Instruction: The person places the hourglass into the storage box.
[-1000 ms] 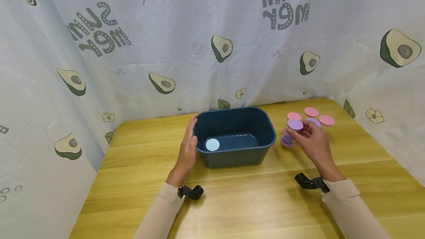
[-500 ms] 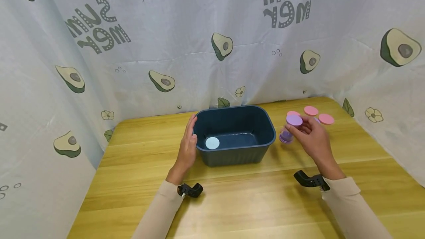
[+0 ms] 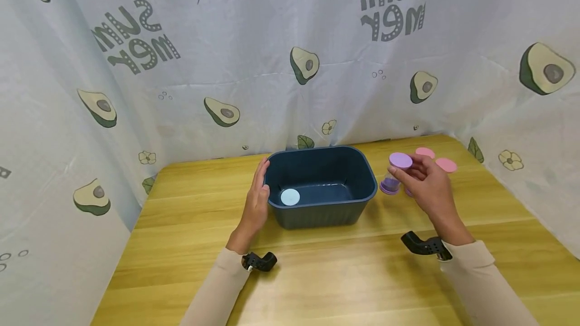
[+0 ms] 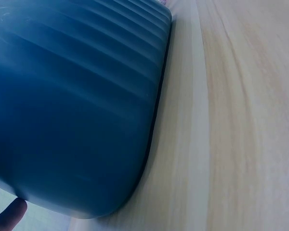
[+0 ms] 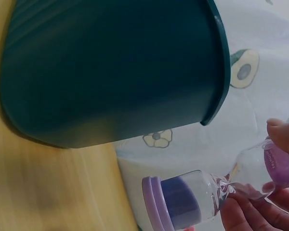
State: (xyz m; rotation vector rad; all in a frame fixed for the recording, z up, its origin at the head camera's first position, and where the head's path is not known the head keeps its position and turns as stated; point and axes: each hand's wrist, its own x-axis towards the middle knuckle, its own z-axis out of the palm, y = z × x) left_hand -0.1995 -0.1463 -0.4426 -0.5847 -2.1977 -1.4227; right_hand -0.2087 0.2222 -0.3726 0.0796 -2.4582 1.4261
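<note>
My right hand grips an hourglass sand timer by its upper end. Both its caps are purple, and dark purple sand lies in the bulb at the far end from my fingers. In the head view the timer is upright just right of a dark blue plastic bin. My left hand lies along the bin's left side with fingers straight, fingertips at the rim. Only a little of that hand's fingers shows in the left wrist view. Inside the bin, at the front left, is a pale blue round top.
Beyond my right hand are pink round tops of other pieces, partly hidden by it. A purple base edge shows just below my fingers. The wooden table runs back to a hanging curtain printed with avocados.
My right hand has lifted the purple sand timer slightly up, away from the pieces behind it, and now covers more of those. My left hand has stayed at the bin.
</note>
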